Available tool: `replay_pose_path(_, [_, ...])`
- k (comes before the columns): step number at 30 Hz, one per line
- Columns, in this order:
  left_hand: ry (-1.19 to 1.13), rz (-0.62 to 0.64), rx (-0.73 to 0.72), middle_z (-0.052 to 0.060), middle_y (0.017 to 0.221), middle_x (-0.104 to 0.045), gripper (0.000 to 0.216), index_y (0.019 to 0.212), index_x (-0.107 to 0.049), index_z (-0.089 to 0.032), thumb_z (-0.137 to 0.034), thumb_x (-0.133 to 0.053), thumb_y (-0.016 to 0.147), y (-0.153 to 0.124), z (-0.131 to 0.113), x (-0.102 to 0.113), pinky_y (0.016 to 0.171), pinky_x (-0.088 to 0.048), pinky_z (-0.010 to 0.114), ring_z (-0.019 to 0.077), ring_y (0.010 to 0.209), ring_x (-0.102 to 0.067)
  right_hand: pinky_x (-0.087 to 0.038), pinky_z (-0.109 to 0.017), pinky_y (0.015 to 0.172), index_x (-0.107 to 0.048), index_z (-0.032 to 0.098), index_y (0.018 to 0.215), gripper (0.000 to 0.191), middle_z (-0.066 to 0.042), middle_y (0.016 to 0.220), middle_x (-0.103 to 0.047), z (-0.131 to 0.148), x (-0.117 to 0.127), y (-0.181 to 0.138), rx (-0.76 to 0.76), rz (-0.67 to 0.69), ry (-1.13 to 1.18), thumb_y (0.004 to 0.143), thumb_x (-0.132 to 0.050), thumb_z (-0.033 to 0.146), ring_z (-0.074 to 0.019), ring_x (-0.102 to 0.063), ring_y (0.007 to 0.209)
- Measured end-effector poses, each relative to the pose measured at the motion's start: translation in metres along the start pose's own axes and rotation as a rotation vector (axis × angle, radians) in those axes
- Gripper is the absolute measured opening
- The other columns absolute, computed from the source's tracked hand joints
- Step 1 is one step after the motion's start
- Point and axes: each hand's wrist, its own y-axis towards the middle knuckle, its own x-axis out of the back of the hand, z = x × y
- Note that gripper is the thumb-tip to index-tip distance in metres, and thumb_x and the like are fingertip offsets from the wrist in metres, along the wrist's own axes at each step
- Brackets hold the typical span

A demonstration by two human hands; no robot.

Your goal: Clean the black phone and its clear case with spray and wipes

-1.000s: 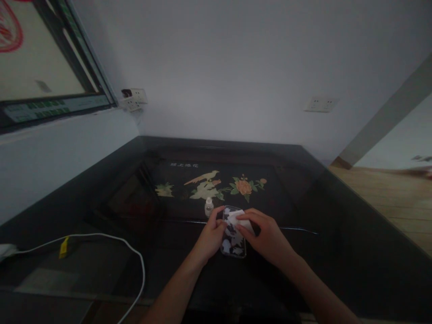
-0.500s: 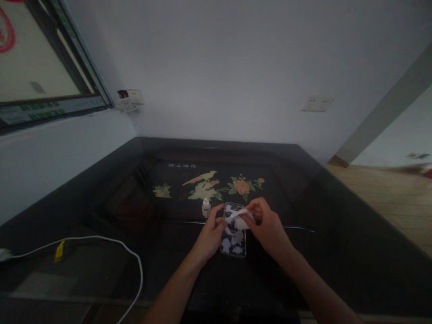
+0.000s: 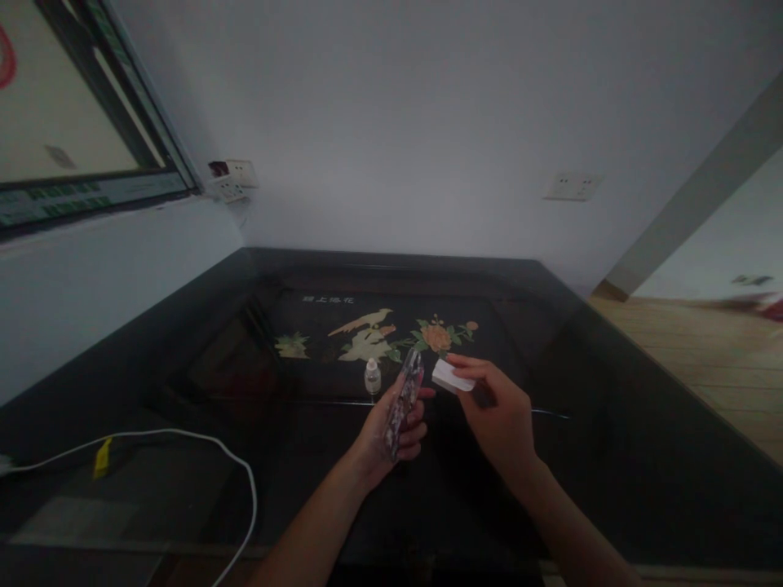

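Note:
My left hand is wrapped round a clear phone case with white patterns, turned up on its long edge. Its fingers curl round the right side of the case. My right hand pinches a folded white cloth or tissue between thumb and fingers, a short way right of the case and not touching it. Just beyond my left hand stands a small clear bottle with a white cap, upright on the table.
The glossy black table carries an inlaid bird-and-flower picture. A white cable with a yellow tag curves across its left side. A wall with sockets rises behind, and a window is at upper left.
The phone case has gone from lying face up to standing on edge in my left hand. My right hand has drawn the white cloth or tissue off it, and it now looks more compactly folded.

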Motion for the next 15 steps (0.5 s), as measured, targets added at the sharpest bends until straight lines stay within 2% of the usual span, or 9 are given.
replay_pose_path(2, [-0.081,0.105,0.055,-0.005,0.068,-0.041,0.047,0.093,-0.064,-0.014,-0.06,-0.065,0.087,-0.001,-0.002,0.0,0.036,-0.02,0.015,0.0043,0.046,-0.03,-0.058,-0.037,0.096,-0.066,0.023,0.102,0.024,-0.007,0.12,-0.073,0.003,-0.007,-0.006,0.05,0.041,-0.019,0.089,-0.058,0.005,-0.021,-0.07,0.113])
replay_pose_path(4, [-0.131,0.15,0.103,-0.003,0.07,-0.045,0.047,0.083,-0.06,-0.015,-0.061,-0.064,0.088,0.0,-0.001,0.002,0.037,-0.023,0.015,0.0048,0.048,-0.035,-0.057,-0.036,0.098,-0.066,0.024,0.105,0.029,-0.006,0.119,-0.074,0.007,-0.013,-0.011,0.094,0.102,-0.027,0.089,-0.057,0.002,-0.0197,-0.07,0.112])
replay_pose_path(10, [-0.156,0.048,0.136,-0.001,0.059,-0.051,0.047,0.077,-0.06,-0.016,-0.061,-0.063,0.088,0.001,0.007,0.008,0.037,-0.028,0.018,0.0096,0.045,-0.045,-0.057,-0.031,0.095,-0.067,0.024,0.109,0.033,-0.004,0.113,-0.074,0.021,-0.021,-0.024,0.186,0.257,0.015,0.09,-0.057,-0.001,-0.0171,-0.069,0.107])
replay_pose_path(12, [-0.143,0.024,0.111,0.001,0.062,-0.057,0.047,0.083,-0.066,-0.013,-0.06,-0.061,0.09,0.0,0.008,0.007,0.041,-0.035,0.02,0.0111,0.049,-0.051,-0.056,-0.031,0.097,-0.066,0.023,0.109,0.031,-0.004,0.115,-0.074,0.027,-0.019,-0.027,0.24,0.309,0.046,0.09,-0.059,0.0,-0.017,-0.069,0.108])
replay_pose_path(15, [-0.094,0.021,0.049,0.011,0.083,-0.07,0.057,0.107,-0.071,-0.005,-0.059,-0.058,0.093,-0.001,0.007,0.005,0.06,-0.047,0.024,0.0176,0.073,-0.065,-0.055,-0.032,0.098,-0.065,0.022,0.111,0.029,-0.005,0.116,-0.074,0.036,-0.014,-0.031,0.328,0.407,0.072,0.091,-0.061,0.001,-0.0169,-0.069,0.11])
